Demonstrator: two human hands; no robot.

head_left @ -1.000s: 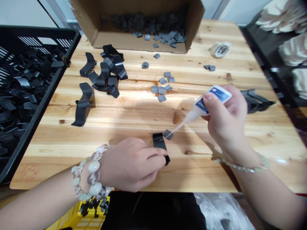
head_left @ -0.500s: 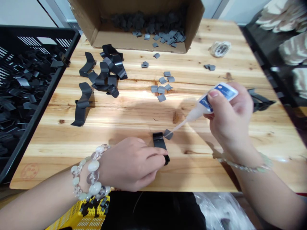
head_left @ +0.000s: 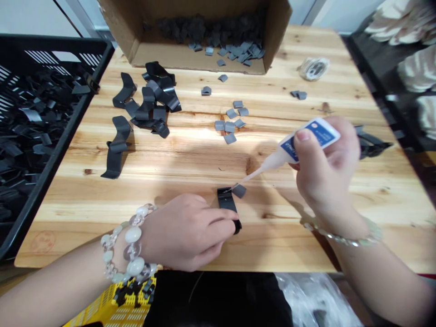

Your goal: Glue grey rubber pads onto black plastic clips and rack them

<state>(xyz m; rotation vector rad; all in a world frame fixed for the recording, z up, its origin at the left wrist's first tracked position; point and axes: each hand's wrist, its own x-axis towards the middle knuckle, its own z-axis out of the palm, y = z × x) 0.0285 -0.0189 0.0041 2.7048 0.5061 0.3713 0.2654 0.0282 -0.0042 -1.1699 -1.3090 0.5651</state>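
Observation:
My left hand (head_left: 190,231) is closed on the near end of a black bent strip (head_left: 226,203) and presses it to the wooden table (head_left: 190,159). My right hand (head_left: 325,168) grips a white glue bottle with a blue label (head_left: 299,141). Its long clear nozzle slants down to the left, with the tip at the strip's far end. A small grey square pad (head_left: 239,190) lies on the table right beside that end, under the nozzle. Both wrists wear bead bracelets.
A heap of black strips (head_left: 153,102) and loose grey pads (head_left: 230,125) lie mid-table. An open cardboard box (head_left: 204,36) of grey pads stands at the back. A black crate (head_left: 30,131) of strips is on the left; more black strips (head_left: 371,143) lie behind my right hand.
My right hand has drawn back a little to the right and up with the bottle, and the nozzle tip has slid left from the grey pad toward the strip's end. My left hand stays put.

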